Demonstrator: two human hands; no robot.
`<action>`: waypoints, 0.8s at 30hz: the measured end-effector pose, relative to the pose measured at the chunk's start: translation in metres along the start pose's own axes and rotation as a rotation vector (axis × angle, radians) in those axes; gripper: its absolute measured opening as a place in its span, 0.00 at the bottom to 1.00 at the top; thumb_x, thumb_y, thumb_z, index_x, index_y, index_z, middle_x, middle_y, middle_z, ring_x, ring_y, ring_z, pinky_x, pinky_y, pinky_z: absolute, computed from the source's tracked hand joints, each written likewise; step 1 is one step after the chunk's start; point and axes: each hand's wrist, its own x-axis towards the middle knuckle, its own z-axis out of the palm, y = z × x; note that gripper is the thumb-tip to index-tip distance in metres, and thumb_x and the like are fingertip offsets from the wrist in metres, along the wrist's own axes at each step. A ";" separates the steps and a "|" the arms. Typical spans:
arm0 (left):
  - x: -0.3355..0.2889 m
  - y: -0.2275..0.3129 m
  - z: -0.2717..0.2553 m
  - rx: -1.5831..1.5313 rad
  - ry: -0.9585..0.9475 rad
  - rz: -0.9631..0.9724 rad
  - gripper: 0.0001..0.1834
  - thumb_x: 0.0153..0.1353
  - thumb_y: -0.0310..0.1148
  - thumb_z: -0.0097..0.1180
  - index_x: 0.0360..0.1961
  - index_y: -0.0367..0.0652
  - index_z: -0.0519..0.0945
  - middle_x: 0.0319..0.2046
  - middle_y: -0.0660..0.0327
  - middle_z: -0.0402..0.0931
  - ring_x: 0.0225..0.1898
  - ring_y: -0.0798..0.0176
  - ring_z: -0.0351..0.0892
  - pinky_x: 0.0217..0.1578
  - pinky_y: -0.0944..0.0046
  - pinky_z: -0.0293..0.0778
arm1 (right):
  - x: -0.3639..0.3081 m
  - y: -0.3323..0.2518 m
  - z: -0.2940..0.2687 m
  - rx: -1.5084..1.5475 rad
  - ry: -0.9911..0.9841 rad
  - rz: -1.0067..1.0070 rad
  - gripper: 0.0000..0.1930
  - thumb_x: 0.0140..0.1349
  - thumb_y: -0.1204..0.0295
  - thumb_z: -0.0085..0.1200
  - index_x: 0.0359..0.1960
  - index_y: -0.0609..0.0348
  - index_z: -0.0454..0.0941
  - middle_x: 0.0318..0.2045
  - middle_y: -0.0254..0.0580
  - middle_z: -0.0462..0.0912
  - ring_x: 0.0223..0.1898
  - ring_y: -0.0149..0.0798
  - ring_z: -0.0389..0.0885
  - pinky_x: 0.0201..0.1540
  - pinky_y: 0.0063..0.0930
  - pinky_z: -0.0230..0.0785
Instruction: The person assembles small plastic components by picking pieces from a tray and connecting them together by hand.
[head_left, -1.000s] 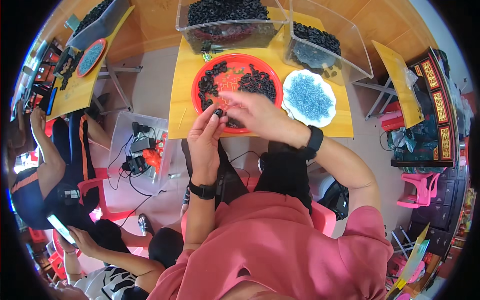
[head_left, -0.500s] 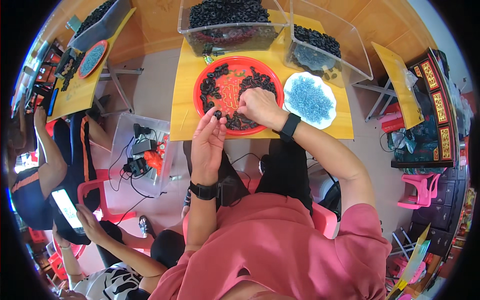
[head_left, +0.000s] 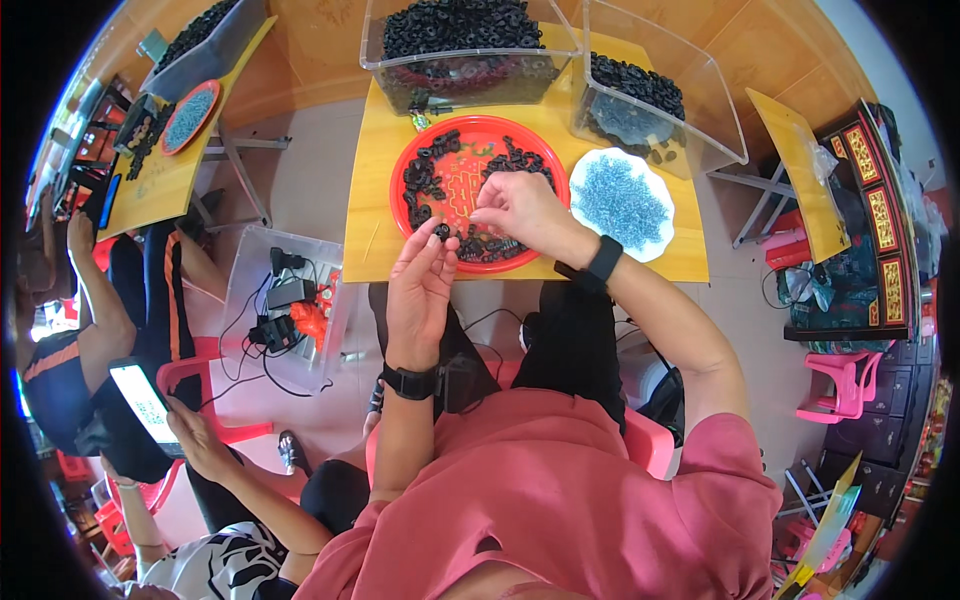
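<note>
The left hand (head_left: 420, 272), palm turned up, pinches one small black ring piece (head_left: 442, 231) between thumb and fingertips. The right hand (head_left: 524, 208), palm down, has its thumb and fingertips drawn together; whether anything small is gripped there cannot be told. The held piece is at the near-left edge of the red plate (head_left: 397, 190), above the rim. The right fingertips are to the right of it and slightly farther out, near but not touching. The left hand is the nearer, being in contact. The piece appears roundish; no long axis can be read at this size.

On the plate, loose black pieces (head_left: 424, 177) lie along the left, far-right and near sides, with the patterned middle partly bare. Just right of the plate stands a white scalloped dish (head_left: 657, 246) heaped with small bluish pieces (head_left: 618, 195); the right hand is the closer of the two to it. Both vessels rest on a yellow table (head_left: 690, 262). Beyond, at its far side, are two clear bins holding black pieces, one left (head_left: 465, 92), one right (head_left: 715, 140).
</note>
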 end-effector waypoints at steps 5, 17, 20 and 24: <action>0.000 -0.002 -0.002 0.020 -0.001 -0.001 0.17 0.64 0.23 0.50 0.54 0.33 0.71 0.40 0.58 0.77 0.41 0.66 0.79 0.44 0.71 0.76 | -0.008 -0.021 -0.015 0.545 -0.156 0.176 0.05 0.59 0.76 0.58 0.35 0.65 0.80 0.29 0.36 0.84 0.30 0.25 0.82 0.32 0.16 0.74; -0.002 -0.007 0.004 0.277 0.021 0.063 0.13 0.64 0.24 0.52 0.50 0.34 0.75 0.38 0.58 0.79 0.36 0.67 0.81 0.39 0.72 0.78 | -0.022 -0.030 -0.012 0.483 -0.135 -0.046 0.08 0.58 0.78 0.58 0.40 0.64 0.80 0.36 0.37 0.84 0.39 0.25 0.81 0.43 0.20 0.73; -0.003 -0.008 0.005 0.350 0.009 0.090 0.12 0.64 0.24 0.52 0.48 0.34 0.75 0.37 0.59 0.79 0.37 0.68 0.81 0.38 0.73 0.77 | -0.023 -0.028 -0.012 0.487 -0.139 -0.028 0.09 0.58 0.79 0.57 0.41 0.64 0.79 0.36 0.37 0.84 0.39 0.25 0.81 0.43 0.20 0.73; -0.004 -0.009 0.007 0.476 -0.010 0.128 0.11 0.64 0.24 0.52 0.47 0.35 0.75 0.36 0.59 0.79 0.36 0.68 0.81 0.37 0.73 0.76 | -0.023 -0.025 -0.014 0.508 -0.173 -0.014 0.09 0.59 0.79 0.57 0.42 0.63 0.79 0.36 0.37 0.83 0.38 0.25 0.81 0.42 0.19 0.73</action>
